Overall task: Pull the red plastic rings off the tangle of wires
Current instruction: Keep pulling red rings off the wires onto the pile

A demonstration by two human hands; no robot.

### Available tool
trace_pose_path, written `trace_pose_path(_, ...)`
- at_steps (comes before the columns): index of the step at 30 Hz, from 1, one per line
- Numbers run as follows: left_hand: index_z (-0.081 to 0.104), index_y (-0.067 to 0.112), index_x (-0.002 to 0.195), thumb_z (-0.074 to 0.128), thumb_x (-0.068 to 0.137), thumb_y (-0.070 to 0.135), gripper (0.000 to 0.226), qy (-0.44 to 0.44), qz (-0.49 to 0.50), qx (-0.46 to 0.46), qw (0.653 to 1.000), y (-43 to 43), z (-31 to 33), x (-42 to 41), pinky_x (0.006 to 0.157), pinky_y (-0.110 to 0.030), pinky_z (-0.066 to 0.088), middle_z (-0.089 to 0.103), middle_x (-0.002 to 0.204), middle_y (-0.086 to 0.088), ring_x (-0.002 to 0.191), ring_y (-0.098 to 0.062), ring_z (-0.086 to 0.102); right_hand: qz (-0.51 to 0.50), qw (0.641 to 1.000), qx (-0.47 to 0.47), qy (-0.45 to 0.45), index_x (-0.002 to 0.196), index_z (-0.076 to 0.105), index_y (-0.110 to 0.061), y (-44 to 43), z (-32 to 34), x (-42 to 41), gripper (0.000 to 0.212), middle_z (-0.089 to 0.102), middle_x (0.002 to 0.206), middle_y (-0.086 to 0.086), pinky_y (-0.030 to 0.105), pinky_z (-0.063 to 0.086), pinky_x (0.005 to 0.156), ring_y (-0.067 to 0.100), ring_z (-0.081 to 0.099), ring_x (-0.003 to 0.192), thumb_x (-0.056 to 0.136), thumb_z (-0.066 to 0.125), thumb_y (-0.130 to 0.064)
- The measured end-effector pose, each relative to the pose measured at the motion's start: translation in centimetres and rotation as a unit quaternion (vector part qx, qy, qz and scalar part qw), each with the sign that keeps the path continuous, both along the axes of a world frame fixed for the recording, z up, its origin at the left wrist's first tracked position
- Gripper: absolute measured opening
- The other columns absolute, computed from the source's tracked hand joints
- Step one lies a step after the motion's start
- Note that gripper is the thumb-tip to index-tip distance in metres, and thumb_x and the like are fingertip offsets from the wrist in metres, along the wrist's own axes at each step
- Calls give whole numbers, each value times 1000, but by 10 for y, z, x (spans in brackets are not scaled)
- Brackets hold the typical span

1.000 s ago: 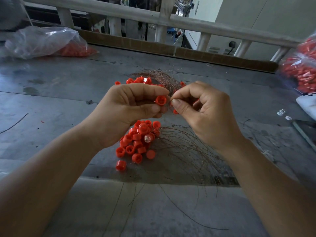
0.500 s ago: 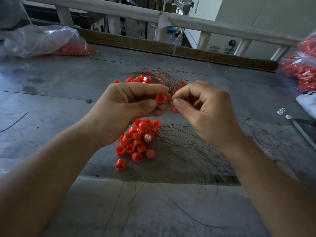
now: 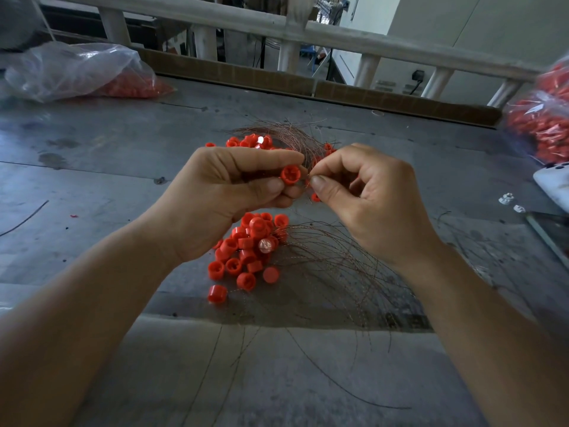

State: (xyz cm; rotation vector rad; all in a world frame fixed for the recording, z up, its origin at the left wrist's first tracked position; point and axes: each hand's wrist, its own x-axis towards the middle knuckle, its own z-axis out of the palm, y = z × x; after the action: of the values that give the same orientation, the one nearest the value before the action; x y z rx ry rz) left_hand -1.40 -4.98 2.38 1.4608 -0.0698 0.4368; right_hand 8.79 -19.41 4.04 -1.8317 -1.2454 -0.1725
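My left hand point(image 3: 228, 192) pinches a red plastic ring point(image 3: 290, 175) between thumb and fingers, held above the table. Right beside it, my right hand point(image 3: 369, 195) pinches a thin wire point(image 3: 308, 179) at the ring's edge with thumb and forefinger. Below the hands lies a pile of loose red rings point(image 3: 246, 251) with a fan of thin copper-coloured wires point(image 3: 332, 266) spreading to the right. Behind the hands sits another tangle of wires point(image 3: 286, 134) with red rings point(image 3: 249, 140) still among it.
The grey metal table point(image 3: 107, 155) has a step near me. A clear plastic bag of red parts point(image 3: 77, 72) lies at the far left, another bag point(image 3: 542, 124) at the right edge. A white object point(image 3: 554, 183) and small white bits point(image 3: 506, 198) sit at right. A railing point(image 3: 338, 35) runs behind.
Both hands stay close together at the ring with only slight finger shifts; the right thumb and forefinger have tightened on the wire next to the ring.
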Motion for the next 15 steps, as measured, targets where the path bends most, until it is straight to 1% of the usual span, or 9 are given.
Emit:
trace_pose_path(3, 68, 20, 98, 59, 70, 3, 34, -1, -1, 1, 1000, 0, 0, 0, 73, -19, 53, 73, 87, 1, 82, -11, 69, 0, 1000, -3, 3, 78, 65, -14, 0, 0, 0, 6, 62, 74, -1, 12, 42, 59, 9, 56, 67, 81, 62, -11)
trace_pose_path(7, 70, 21, 96, 65, 66, 10, 33, 0, -5, 1, 1000, 1, -1, 0, 73, -18, 53, 74, 88, 1, 83, -11, 69, 1, 1000, -6, 4, 78, 65, -13, -1, 1, 0, 5, 62, 75, -1, 13, 42, 59, 8, 56, 67, 81, 62, -10)
trace_pose_path(11, 69, 21, 97, 64, 68, 10, 31, 3, -4, 3, 1000, 1, -1, 0, 72, -18, 53, 73, 89, 0, 83, -11, 69, 1, 1000, -11, 2, 77, 65, -15, -2, 1, 0, 6, 61, 74, -3, 14, 42, 60, 7, 56, 67, 82, 63, -12)
trace_pose_path(15, 68, 19, 99, 63, 68, 12, 32, 4, -4, 4, 1000, 1, -1, 0, 73, -18, 53, 73, 90, 0, 84, -11, 69, 3, 1000, -9, -5, 76, 63, -18, -1, -1, 0, 8, 61, 73, -2, 10, 40, 58, 6, 55, 65, 81, 62, -12)
